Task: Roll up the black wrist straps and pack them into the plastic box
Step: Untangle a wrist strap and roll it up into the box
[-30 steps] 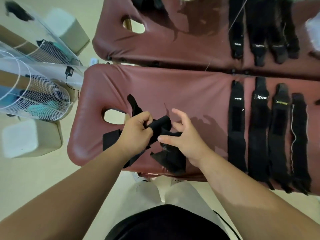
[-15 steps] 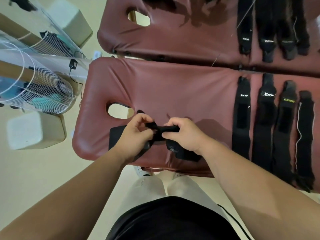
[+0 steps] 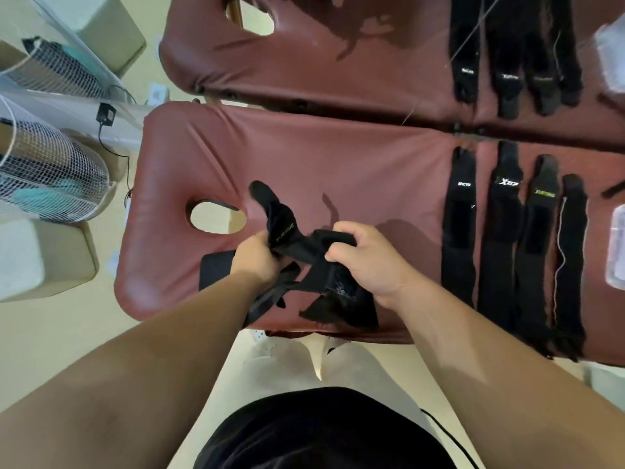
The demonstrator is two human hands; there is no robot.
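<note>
Over the near edge of the maroon padded table [image 3: 355,177], both hands hold one black wrist strap [image 3: 297,245]. My left hand [image 3: 255,257] grips the strap near its yellow-lettered end, which sticks up to the far left. My right hand [image 3: 365,258] curls its fingers round the strap's folded middle. The strap's loose tail hangs below the hands over the table edge. Several flat black straps [image 3: 507,238] lie side by side to the right. A clear plastic box [image 3: 616,252] shows at the right frame edge.
A second maroon table [image 3: 338,62] behind carries more black straps [image 3: 514,62]. A flat black pad [image 3: 216,272] lies under my left wrist. White fans [image 3: 50,177] and beige blocks stand on the floor to the left. The near table has an oval hole [image 3: 216,216].
The strap's lettered end has come up and out to the far left of my left hand. My right hand now curls over the strap's folded middle, and the tail hangs lower.
</note>
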